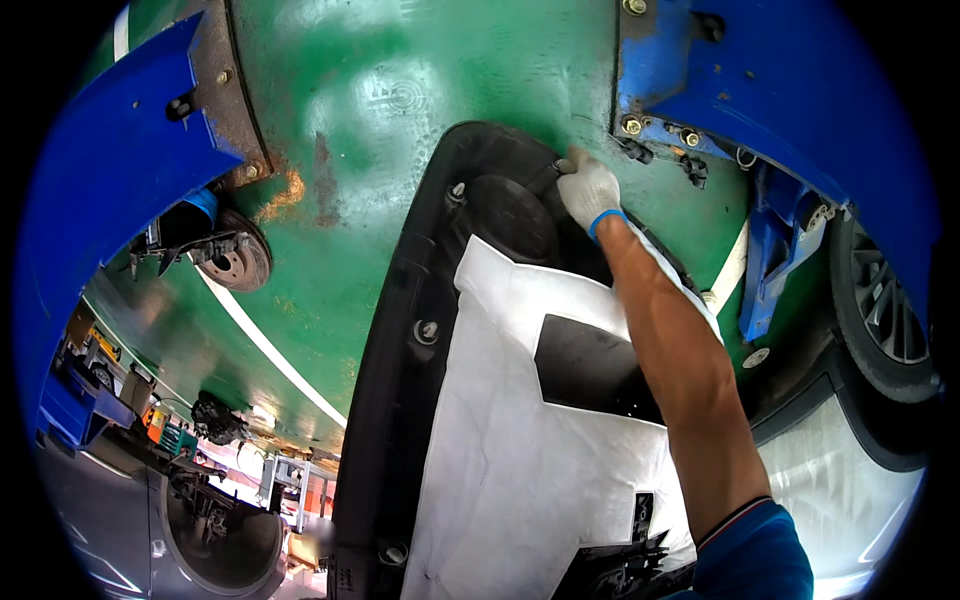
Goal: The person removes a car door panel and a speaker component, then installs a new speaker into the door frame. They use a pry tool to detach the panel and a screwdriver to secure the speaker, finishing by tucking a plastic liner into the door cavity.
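Observation:
A large black moulded car panel (385,330), resembling the back of a door trim, stretches from the lower edge up to the middle of the view. White padding sheet (490,430) with cut-out openings covers much of it. A round black recess (510,218) lies near its far end, and clips (427,331) sit along its left side. My right hand (592,190), in a white glove with a blue cuff, is at the panel's far right edge. Its fingers are curled around that edge, their tips partly hidden. My left hand is out of view.
Blue lift parts (130,150) flank the green floor (340,90), with a second blue beam (790,80) at right. A rusty brake disc (240,255) is at left, a car wheel (880,300) at right. A grey car (120,510) stands lower left.

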The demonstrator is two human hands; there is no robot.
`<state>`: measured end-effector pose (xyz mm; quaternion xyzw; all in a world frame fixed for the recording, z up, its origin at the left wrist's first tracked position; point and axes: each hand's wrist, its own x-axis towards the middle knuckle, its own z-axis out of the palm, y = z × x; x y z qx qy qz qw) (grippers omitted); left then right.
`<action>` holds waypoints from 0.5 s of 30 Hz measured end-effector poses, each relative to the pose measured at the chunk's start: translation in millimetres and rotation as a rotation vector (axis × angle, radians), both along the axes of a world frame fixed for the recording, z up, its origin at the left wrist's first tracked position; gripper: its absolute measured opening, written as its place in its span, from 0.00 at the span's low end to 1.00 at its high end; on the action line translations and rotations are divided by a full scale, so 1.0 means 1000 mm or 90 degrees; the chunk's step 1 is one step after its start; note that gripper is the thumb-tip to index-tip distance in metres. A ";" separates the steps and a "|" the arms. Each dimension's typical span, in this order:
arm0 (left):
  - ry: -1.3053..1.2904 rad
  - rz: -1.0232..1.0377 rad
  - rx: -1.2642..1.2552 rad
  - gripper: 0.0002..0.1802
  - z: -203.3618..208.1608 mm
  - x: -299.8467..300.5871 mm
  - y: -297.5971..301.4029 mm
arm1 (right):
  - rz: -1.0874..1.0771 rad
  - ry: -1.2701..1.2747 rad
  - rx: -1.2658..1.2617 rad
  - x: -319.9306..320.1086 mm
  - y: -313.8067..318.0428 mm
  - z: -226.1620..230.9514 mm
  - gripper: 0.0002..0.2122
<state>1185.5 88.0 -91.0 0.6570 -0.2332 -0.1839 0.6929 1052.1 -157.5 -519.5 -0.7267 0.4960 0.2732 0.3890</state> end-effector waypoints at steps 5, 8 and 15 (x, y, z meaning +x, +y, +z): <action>-0.027 -0.149 -0.001 0.13 0.025 0.018 0.023 | -0.027 -0.052 -0.051 -0.041 -0.029 0.055 0.28; 0.008 -0.203 0.097 0.09 0.032 0.026 0.019 | 0.038 0.046 0.133 -0.052 -0.049 0.206 0.27; 0.091 0.032 0.223 0.10 0.053 -0.009 -0.041 | -0.048 0.009 0.176 -0.203 0.011 0.528 0.20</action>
